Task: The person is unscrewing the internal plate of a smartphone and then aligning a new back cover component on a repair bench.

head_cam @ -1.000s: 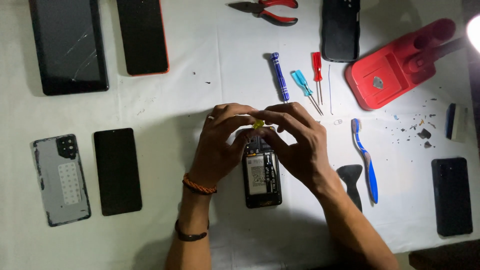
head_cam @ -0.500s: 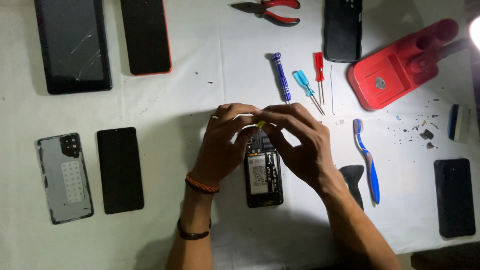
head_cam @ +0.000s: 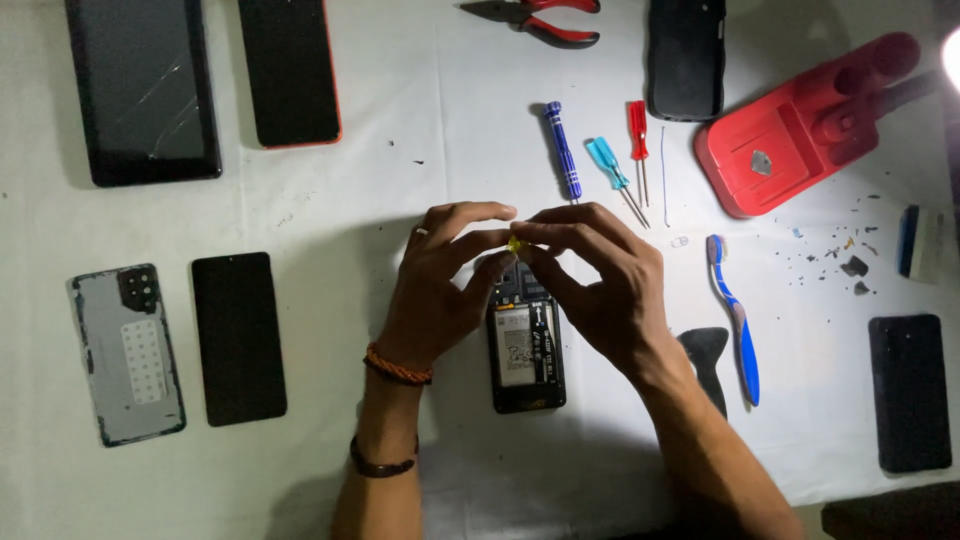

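The head view shows the left hand [head_cam: 440, 285] and right hand [head_cam: 595, 285] meeting, fingertips of both pinched on a small yellow piece [head_cam: 515, 244] just above an opened phone [head_cam: 527, 350] lying on the white table [head_cam: 400, 150]. Three screwdrivers [head_cam: 563, 150] lie near, beyond the hands; a toothbrush [head_cam: 738, 320] lies to the right.

Under your hands the desk [head_cam: 400, 150] is covered w/ matt white cloth, lightly creased. The opened phone [head_cam: 527, 350] at centre shows matt black plastic round a battery w/ a smooth papery label. Far left of it, the tablet [head_cam: 145, 90] has glossy glass, cracked; the grey back cover [head_cam: 128, 355] looks satin plastic. Above right of the phone, the screwdrivers [head_cam: 563, 150] have glossy plastic handles and thin metal shafts. The red holder [head_cam: 800, 130] beyond is smooth plastic, slightly shiny.
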